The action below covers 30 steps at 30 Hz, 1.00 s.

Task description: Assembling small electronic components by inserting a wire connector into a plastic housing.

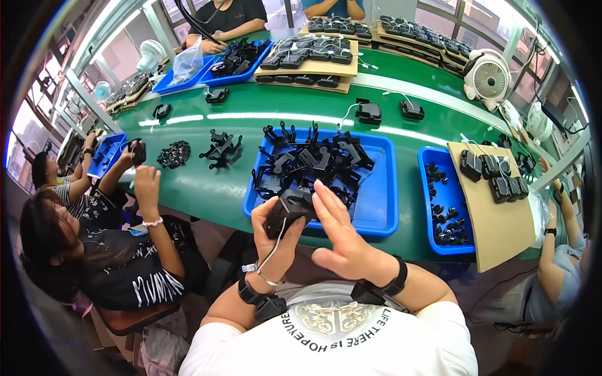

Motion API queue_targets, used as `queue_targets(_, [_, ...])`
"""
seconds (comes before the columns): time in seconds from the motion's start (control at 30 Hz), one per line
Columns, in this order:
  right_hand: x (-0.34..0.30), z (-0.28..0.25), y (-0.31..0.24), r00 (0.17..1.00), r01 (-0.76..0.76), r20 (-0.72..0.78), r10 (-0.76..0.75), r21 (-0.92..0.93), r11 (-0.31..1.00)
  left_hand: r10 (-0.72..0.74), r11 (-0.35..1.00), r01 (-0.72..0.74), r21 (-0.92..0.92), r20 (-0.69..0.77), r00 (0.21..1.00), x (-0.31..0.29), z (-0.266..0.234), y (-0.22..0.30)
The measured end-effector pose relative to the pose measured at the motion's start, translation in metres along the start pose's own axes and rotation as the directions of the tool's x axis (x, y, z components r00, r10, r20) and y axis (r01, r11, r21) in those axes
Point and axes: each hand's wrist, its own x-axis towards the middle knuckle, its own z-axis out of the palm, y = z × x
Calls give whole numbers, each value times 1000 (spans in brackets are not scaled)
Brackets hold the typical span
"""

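Note:
My left hand (273, 244) grips a black box-shaped device (287, 210) above the near edge of a blue tray. From the device a white cable (273, 249) hangs down across my left wrist. My right hand (346, 244) is open, its fingers stretched out flat against or very close to the device's right side; exact contact is hard to tell. Beneath and beyond both hands, the blue tray (384, 188) holds a heap of black plastic brackets (307, 160).
Right of me, a second blue tray (473, 249) holds small black parts, partly under a cardboard sheet (501, 235) bearing several devices. Loose brackets (224, 149) and a pile of small black pieces (174, 154) lie leftward on the green table (207, 188). Co-workers sit on both sides and opposite.

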Motion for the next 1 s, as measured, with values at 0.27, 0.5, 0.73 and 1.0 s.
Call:
queue_targets(0.27, [2,7,-5,1000,-21,8,21,0,1000,-21,994,17,-110,-35,999,5,0,5])
queue_targets(0.5, [10,4,-7,996,44,74,-46,31,999,-10,1000,11,25,-67,998,7,-6,17])
queue_targets(0.73, [3,-6,7,998,-32,45,34,-49,998,60,990,-63,128,27,998,6,5,4])
queue_targets(1.0, [1,10,1,992,-129,2,129,-3,992,101,984,-101,144,6,995,3,3,-4])
